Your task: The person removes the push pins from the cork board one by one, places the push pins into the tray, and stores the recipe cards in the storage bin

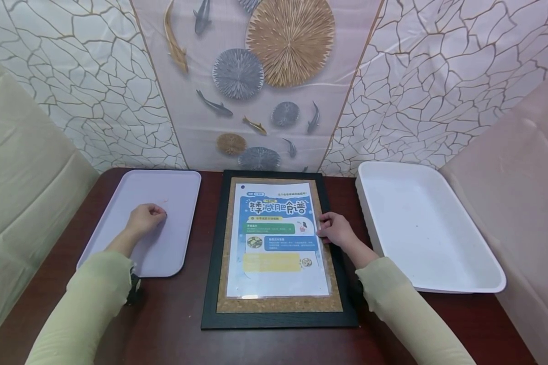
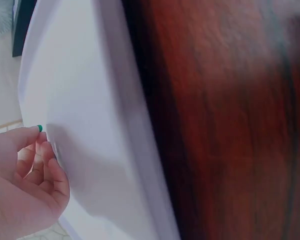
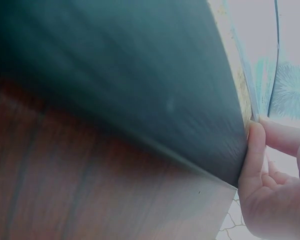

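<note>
A laminated poster (image 1: pixel 274 281) with Chinese print lies on a cork board (image 1: pixel 280 305) with a black frame. One small dark pin (image 1: pixel 242 187) sits at the poster's top left corner. My right hand (image 1: pixel 338 230) pinches the poster's right edge between thumb and forefinger; in the right wrist view its fingers (image 3: pixel 255 145) also touch the frame and cork. Over a pale lavender tray (image 1: pixel 164 253), my left hand (image 1: pixel 145 219) pinches a small green pushpin (image 2: pixel 40 128), of which only the green end shows past the thumb. The other left fingers are curled.
A deep white tray (image 1: pixel 434 233) stands on the right of the dark wooden table (image 1: pixel 173 319). Behind the table hangs a patterned cloth (image 1: pixel 237 111), and pale padded panels (image 1: pixel 23 167) close in both sides. A faint reddish speck lies on the lavender tray.
</note>
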Motion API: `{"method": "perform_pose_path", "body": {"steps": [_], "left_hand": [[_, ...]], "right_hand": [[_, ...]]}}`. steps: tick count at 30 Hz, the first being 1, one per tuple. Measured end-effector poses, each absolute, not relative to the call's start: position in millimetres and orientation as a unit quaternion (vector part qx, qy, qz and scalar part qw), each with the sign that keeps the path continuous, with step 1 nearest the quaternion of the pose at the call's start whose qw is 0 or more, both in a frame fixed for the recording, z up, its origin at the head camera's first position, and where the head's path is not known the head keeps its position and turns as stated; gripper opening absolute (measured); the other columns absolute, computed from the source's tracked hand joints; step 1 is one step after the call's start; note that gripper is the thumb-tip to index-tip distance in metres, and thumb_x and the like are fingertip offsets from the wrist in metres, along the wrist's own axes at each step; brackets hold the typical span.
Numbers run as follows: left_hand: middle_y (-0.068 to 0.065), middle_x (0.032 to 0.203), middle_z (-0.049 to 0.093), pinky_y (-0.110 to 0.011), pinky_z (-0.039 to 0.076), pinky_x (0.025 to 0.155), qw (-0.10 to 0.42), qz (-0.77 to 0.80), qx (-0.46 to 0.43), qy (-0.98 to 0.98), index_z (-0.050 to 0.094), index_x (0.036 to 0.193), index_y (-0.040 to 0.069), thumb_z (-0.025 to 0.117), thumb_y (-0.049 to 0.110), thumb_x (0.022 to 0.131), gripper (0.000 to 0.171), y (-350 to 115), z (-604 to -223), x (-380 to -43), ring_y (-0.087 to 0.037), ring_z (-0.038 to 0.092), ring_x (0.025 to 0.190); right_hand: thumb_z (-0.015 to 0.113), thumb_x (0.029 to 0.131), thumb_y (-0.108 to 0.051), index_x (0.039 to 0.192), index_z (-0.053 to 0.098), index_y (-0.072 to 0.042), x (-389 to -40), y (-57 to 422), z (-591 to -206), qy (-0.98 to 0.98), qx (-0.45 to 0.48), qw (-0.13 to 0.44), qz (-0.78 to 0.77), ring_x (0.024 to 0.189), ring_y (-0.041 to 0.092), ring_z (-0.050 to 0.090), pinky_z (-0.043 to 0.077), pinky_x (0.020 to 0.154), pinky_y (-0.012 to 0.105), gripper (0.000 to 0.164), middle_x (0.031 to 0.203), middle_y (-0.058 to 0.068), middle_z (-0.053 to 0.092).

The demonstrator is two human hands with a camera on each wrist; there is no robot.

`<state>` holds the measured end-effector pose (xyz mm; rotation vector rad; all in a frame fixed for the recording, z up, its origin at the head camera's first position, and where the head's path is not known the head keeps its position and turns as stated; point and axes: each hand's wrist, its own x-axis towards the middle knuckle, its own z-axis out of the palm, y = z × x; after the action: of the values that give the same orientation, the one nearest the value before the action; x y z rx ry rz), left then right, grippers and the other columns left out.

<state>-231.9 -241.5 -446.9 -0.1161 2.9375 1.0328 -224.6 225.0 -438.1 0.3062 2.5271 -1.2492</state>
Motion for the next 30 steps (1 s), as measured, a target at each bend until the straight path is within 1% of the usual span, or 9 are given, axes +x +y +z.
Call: {"method": "perform_pose_path", "body": {"steps": [4,8,12,15,19,22,24,27,30], "left_hand": [[-0.013,0.072,0.062,-0.024,0.038,0.06,0.012,0.328,-0.039,0.944,0.062,0.091,-0.009,0.056,0.009,0.085,0.021,-245,-450,-231,-0.01,0.048,0.062],[-0.018,0.078,0.064,-0.025,0.039,0.061,0.016,0.325,-0.041,0.945,0.063,0.093,-0.009,0.055,0.01,0.086,0.022,-246,-451,-231,-0.013,0.05,0.065],[-0.021,0.084,0.065,-0.025,0.039,0.062,0.021,0.322,-0.05,0.945,0.064,0.095,-0.008,0.054,0.012,0.087,0.024,-245,-452,-232,-0.019,0.054,0.07],[-0.024,0.091,0.064,-0.026,0.04,0.064,0.027,0.323,-0.06,0.944,0.063,0.098,-0.008,0.052,0.015,0.088,0.028,-244,-449,-232,-0.027,0.057,0.078],[-0.023,0.093,0.064,-0.026,0.041,0.064,0.036,0.327,-0.072,0.942,0.062,0.101,-0.007,0.048,0.017,0.088,0.031,-243,-441,-234,-0.028,0.058,0.081],[-0.023,0.096,0.063,-0.031,0.045,0.068,0.026,0.33,-0.07,0.941,0.061,0.104,-0.007,0.047,0.018,0.089,0.033,-241,-434,-242,-0.028,0.058,0.082],[-0.025,0.1,0.063,-0.037,0.046,0.074,0.01,0.333,-0.061,0.941,0.06,0.106,-0.008,0.047,0.019,0.091,0.033,-236,-428,-250,-0.031,0.058,0.087],[-0.028,0.105,0.062,-0.044,0.045,0.083,-0.017,0.34,-0.039,0.939,0.061,0.107,-0.008,0.048,0.019,0.091,0.033,-224,-420,-262,-0.036,0.057,0.093],[-0.028,0.106,0.063,-0.046,0.044,0.088,-0.033,0.351,-0.014,0.936,0.062,0.106,-0.008,0.05,0.017,0.091,0.031,-207,-414,-274,-0.039,0.059,0.096]], "right_hand": [[0.061,0.088,-0.005,0.127,0.048,0.0,-224,224,-439,0.882,0.105,0.151,-0.434,0.079,0.019,0.058,0.055,0.068,0.028,0.042,0.093,0.014,0.055],[0.061,0.088,-0.005,0.127,0.048,0.0,-224,224,-439,0.882,0.107,0.148,-0.434,0.079,0.02,0.058,0.055,0.068,0.028,0.041,0.093,0.013,0.055],[0.061,0.088,-0.004,0.126,0.048,0.0,-223,224,-439,0.882,0.107,0.148,-0.434,0.079,0.02,0.058,0.055,0.068,0.028,0.041,0.092,0.013,0.054],[0.061,0.088,-0.004,0.126,0.048,0.001,-223,224,-438,0.882,0.104,0.149,-0.435,0.079,0.02,0.058,0.055,0.068,0.028,0.041,0.092,0.014,0.054],[0.061,0.088,-0.005,0.127,0.047,0.001,-224,225,-437,0.882,0.101,0.151,-0.434,0.079,0.019,0.058,0.055,0.068,0.028,0.041,0.093,0.014,0.055],[0.061,0.088,-0.005,0.127,0.048,0.0,-224,225,-436,0.883,0.103,0.152,-0.431,0.079,0.019,0.058,0.054,0.068,0.027,0.041,0.093,0.014,0.055],[0.061,0.088,-0.006,0.127,0.047,0.0,-224,225,-436,0.884,0.104,0.153,-0.429,0.079,0.019,0.058,0.054,0.069,0.027,0.041,0.093,0.014,0.055],[0.061,0.088,-0.007,0.127,0.047,-0.001,-224,225,-436,0.884,0.106,0.154,-0.427,0.079,0.019,0.059,0.054,0.069,0.027,0.041,0.094,0.013,0.055],[0.061,0.089,-0.007,0.127,0.047,-0.002,-224,224,-437,0.884,0.106,0.156,-0.427,0.08,0.019,0.059,0.054,0.069,0.026,0.042,0.095,0.014,0.055]]}}
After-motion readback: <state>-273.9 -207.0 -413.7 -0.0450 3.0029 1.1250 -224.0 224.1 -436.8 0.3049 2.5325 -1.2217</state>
